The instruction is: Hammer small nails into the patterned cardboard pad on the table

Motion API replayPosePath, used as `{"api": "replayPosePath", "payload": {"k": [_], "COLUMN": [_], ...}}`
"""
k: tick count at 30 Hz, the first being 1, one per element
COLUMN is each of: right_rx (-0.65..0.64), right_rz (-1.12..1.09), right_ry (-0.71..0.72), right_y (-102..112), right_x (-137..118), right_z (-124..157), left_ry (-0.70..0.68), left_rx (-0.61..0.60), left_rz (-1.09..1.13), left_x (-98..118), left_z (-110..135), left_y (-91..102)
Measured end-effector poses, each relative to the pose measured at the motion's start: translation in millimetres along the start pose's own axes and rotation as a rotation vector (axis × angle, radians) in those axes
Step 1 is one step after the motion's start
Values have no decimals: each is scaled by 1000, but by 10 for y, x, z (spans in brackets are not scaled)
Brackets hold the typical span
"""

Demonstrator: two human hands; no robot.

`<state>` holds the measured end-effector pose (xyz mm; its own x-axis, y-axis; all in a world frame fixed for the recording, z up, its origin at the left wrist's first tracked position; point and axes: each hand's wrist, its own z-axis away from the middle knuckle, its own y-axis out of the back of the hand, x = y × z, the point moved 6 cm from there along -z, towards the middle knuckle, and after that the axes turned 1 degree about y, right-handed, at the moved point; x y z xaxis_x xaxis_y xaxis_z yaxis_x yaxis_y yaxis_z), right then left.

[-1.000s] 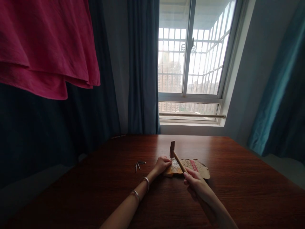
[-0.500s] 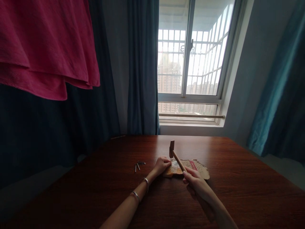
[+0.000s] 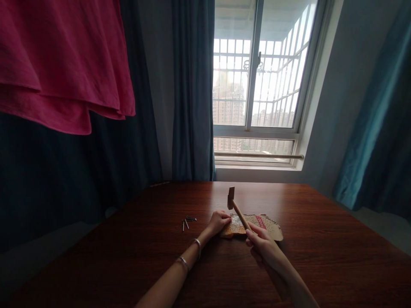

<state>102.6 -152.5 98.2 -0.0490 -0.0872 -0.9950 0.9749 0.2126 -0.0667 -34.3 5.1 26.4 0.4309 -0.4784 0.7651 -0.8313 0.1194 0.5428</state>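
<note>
A small wooden hammer (image 3: 235, 206) is gripped by its handle in my right hand (image 3: 260, 245), its head raised a little above a flat, patterned wooden board (image 3: 271, 229) lying on the brown table (image 3: 321, 256). My left hand (image 3: 218, 221) rests at the board's left edge with fingers pinched under the hammer head; what they pinch is too small to make out. Two bracelets sit on my left wrist.
Several loose nails (image 3: 187, 221) lie on the table to the left of my left hand. Beyond the table are a window (image 3: 257, 85), blue curtains (image 3: 192, 94) and a hanging red cloth (image 3: 64, 64) at upper left.
The hammer head has risen slightly from near the board. My left hand has stayed in place.
</note>
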Motion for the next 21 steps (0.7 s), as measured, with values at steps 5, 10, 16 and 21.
{"api": "replayPosePath", "payload": {"k": [5, 10, 16, 21], "right_rx": [4, 0, 33, 27], "right_rz": [24, 5, -26, -30], "right_ry": [-29, 12, -33, 53], "right_y": [-1, 6, 38, 57], "right_x": [26, 28, 155, 18], "right_z": [-29, -10, -11, -28], "left_ry": [-18, -8, 10, -9], "left_rx": [-11, -10, -31, -24], "left_rz": [17, 4, 9, -37], "left_x": [-4, -47, -37, 4], "left_z": [-1, -4, -9, -2], "left_y": [-5, -16, -19, -4]}}
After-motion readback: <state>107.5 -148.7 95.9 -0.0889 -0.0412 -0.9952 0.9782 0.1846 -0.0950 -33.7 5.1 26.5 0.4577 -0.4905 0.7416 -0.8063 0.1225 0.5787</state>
